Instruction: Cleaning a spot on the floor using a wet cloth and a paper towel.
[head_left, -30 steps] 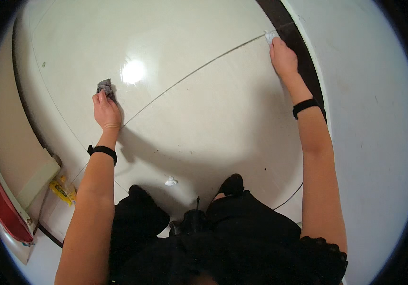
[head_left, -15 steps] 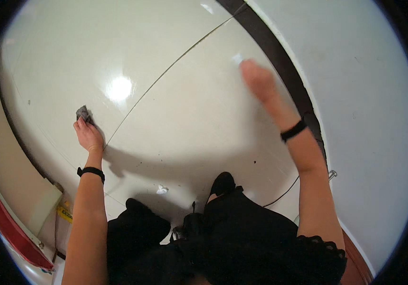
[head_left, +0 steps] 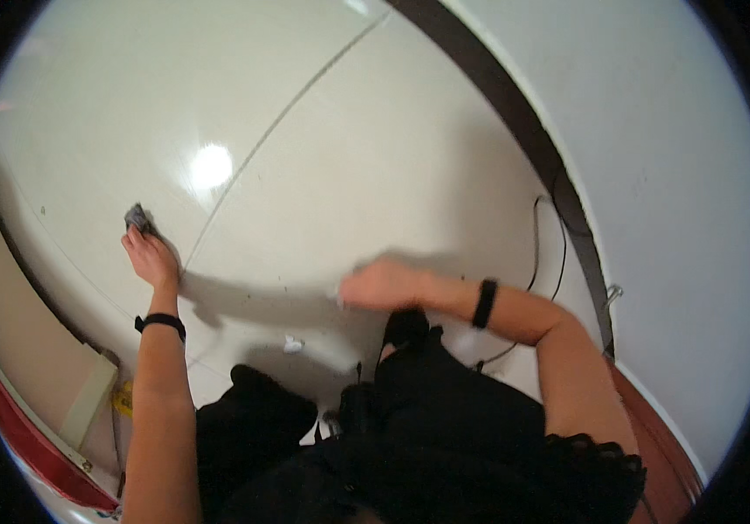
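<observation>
At the left, my left hand (head_left: 151, 258) rests low over the glossy cream tile floor (head_left: 323, 183), its fingers closed on a small crumpled grey cloth (head_left: 137, 217). My right hand (head_left: 382, 284), slightly blurred, is in front of my right shoe, with the fingers curled closed. A bit of white tissue (head_left: 337, 295) sticks out past its fingertips; most of it is hidden by the hand. Between the hands, nearer my legs, lies a crumpled white scrap (head_left: 294, 344) with dark specks of dirt around it.
A white wall (head_left: 654, 175) with a dark skirting strip (head_left: 515, 118) curves along the right. A black cable (head_left: 536, 236) loops beside it, near a metal doorstop (head_left: 614, 294). Beige furniture (head_left: 34, 306) with a red edge stands at the left. My black shoe (head_left: 407, 325) is close by.
My right hand has swept from the far right back toward my feet, the white tissue with it. The cable it covered now shows. My left hand stays nearly in place with the grey cloth.
</observation>
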{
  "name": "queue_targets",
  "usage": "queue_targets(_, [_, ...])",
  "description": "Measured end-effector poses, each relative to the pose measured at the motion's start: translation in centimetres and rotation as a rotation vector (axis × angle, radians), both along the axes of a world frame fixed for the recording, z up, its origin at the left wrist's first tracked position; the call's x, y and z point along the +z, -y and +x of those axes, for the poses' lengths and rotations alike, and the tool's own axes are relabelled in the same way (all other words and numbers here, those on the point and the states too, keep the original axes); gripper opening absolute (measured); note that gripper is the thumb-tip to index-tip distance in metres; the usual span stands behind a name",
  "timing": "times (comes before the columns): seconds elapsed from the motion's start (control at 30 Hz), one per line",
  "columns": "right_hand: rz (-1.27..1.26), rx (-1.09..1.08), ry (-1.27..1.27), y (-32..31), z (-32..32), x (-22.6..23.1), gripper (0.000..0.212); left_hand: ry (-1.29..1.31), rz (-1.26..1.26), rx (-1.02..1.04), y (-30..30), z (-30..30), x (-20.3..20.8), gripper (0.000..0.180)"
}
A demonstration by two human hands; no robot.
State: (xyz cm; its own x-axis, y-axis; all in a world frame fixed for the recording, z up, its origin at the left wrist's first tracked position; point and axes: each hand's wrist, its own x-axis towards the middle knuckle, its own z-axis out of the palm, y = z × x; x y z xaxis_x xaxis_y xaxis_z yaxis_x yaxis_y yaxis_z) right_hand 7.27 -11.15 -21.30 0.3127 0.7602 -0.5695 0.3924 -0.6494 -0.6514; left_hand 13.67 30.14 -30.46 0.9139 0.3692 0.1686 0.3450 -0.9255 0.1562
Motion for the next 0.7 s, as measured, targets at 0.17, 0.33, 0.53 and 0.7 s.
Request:
queue_targets(0.17, [-0.170, -0.400, 1.200, 15.2, 10.4, -3.4, 0.006, -0.048, 0.017, 0.055, -0.8, -0.4, -0.1, 0.026])
queue_targets(0.33, [-0.447, -0.693, 1.332, 19.8, 11.4, -6.3, 0.004, -0.054, 0.022, 0.034, -0.2, 0.2, -0.5, 0.027])
queue_targets(0.53, [-0.038, -0.502, -0.003, 5.4, -3.7, -5.5, 0.037, -0.063, 0.037, 0.062, -0.7, -0.1, -0.3, 0.028])
queue_targets(0.7, [-0.090, -0.194, 0.032, 4.3, -2.6, -1.0, 0.030, -0.014, 0.088, -0.008, -1.0, -0.5, -0.9, 0.028])
